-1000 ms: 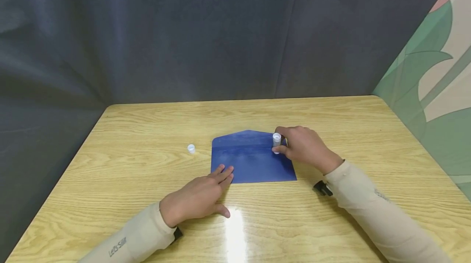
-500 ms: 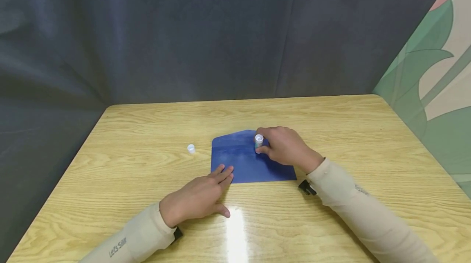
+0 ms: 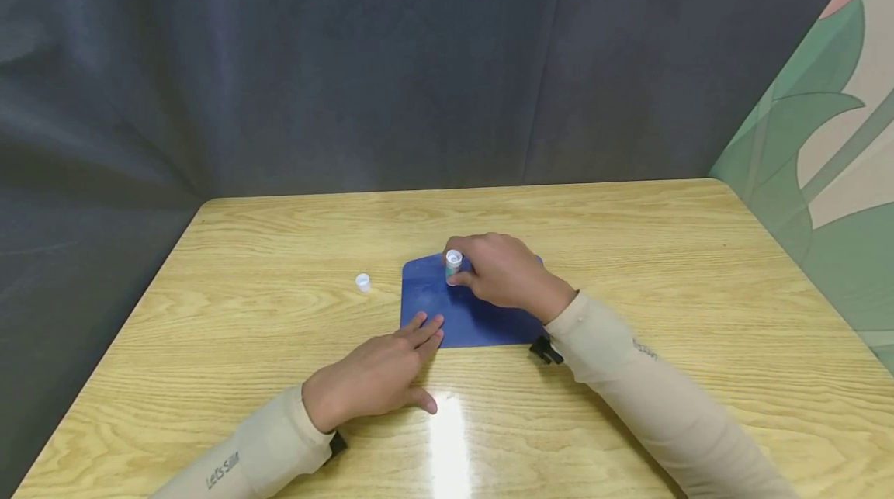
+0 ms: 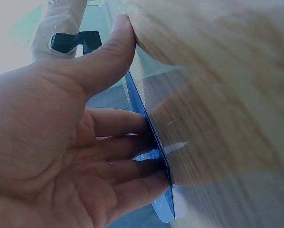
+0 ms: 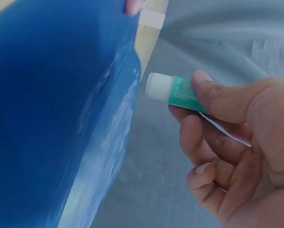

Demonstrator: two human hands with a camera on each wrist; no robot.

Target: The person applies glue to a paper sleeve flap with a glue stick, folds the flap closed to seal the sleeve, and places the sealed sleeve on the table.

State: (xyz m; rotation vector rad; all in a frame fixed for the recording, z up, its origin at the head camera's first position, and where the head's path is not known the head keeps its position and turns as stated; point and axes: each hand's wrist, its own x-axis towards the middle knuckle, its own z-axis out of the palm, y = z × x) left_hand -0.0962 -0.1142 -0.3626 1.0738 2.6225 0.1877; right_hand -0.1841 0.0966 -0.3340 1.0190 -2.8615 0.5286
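A blue envelope (image 3: 454, 320) lies on the wooden table with its flap opened out away from the person. My left hand (image 3: 380, 375) rests its straight fingertips on the envelope's near left corner, thumb spread over the wood. Between thumb and fingers, my right hand (image 3: 506, 270) pinches a small white and green glue stick (image 3: 453, 268) over the left part of the flap. The right wrist view shows the glue stick's white end (image 5: 158, 86) facing the envelope (image 5: 52, 95). Whitish smears (image 5: 106, 137) run along the flap there. The right hand hides much of the envelope's right side.
A small white cap (image 3: 362, 282) stands on the table (image 3: 279, 251) left of the envelope. Dark cloth (image 3: 377, 64) hangs behind and at the left. A wall with painted leaves (image 3: 817, 173) borders the right side.
My right hand has slid left along the flap with the glue stick, from its right end to its left part. The left hand, envelope and cap have stayed put.
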